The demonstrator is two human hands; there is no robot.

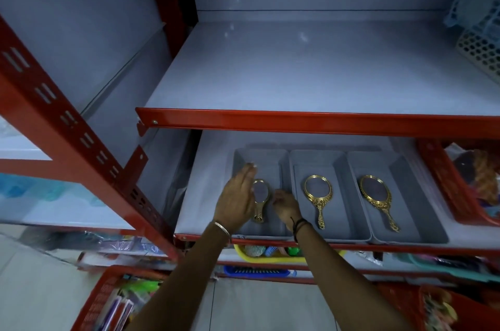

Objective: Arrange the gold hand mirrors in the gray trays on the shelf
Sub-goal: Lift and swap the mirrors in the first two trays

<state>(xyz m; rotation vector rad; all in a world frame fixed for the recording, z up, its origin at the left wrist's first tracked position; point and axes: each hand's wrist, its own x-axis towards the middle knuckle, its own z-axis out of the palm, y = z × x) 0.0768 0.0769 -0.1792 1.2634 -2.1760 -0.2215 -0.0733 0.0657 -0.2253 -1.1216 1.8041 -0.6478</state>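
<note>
Three gray trays stand side by side on the lower shelf. The left tray holds a gold hand mirror, partly hidden by my hands. My left hand lies flat with fingers stretched out over the mirror's left side. Just right of the mirror, my right hand has its fingers curled, and whether it touches the mirror I cannot tell. Another gold mirror lies handle toward me in the middle tray. A third mirror lies angled in the right tray.
A red shelf edge juts out above the trays, with an upper shelf behind it. A red basket sits right of the trays. Red uprights stand at left. Below are a yellow basket and red baskets of goods on the floor.
</note>
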